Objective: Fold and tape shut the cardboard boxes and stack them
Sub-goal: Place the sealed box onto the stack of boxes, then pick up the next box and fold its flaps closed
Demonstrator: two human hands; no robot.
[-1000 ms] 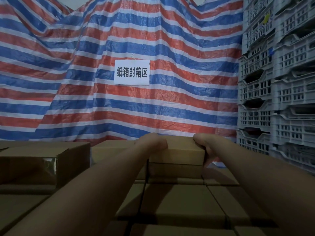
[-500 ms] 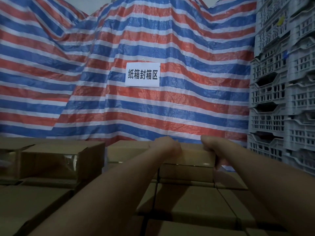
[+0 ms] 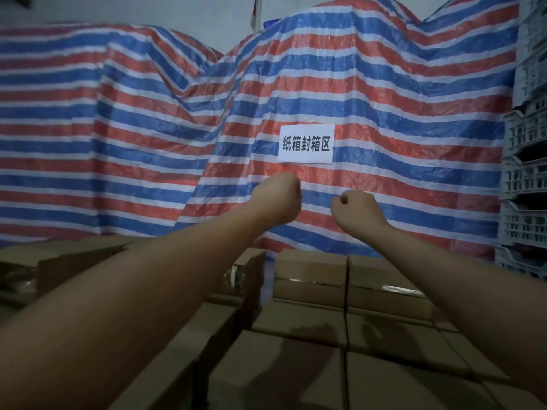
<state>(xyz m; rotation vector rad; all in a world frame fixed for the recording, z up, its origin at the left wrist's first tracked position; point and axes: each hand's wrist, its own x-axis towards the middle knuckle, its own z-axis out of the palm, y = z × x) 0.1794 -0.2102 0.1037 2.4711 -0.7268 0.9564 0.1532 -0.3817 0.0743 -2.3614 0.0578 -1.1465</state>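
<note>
On the left a taped cardboard box [image 3: 59,261] sits atop the stacked boxes [image 3: 310,335]. Our left hand [image 3: 279,199] and right hand [image 3: 355,213] hang above them, both curled into empty fists, before the striped tarp [image 3: 148,128]; white crates [image 3: 525,173] stand rightmost.

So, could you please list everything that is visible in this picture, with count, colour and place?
cardboard boxes: many, exact count unclear, brown, stacked in rows across the bottom, some with shiny tape.
tarpaulin: one, red, blue and white stripes, hanging across the whole background.
paper sign: one, white with black characters, fixed on the tarpaulin right of centre.
plastic crates: several, light grey, stacked at the right edge.
wall: pale grey, above the tarpaulin at the top.
left hand: one, fingers curled, holding nothing, raised in front of the tarpaulin.
right hand: one, fingers curled, holding nothing, raised beside the left hand.
</note>
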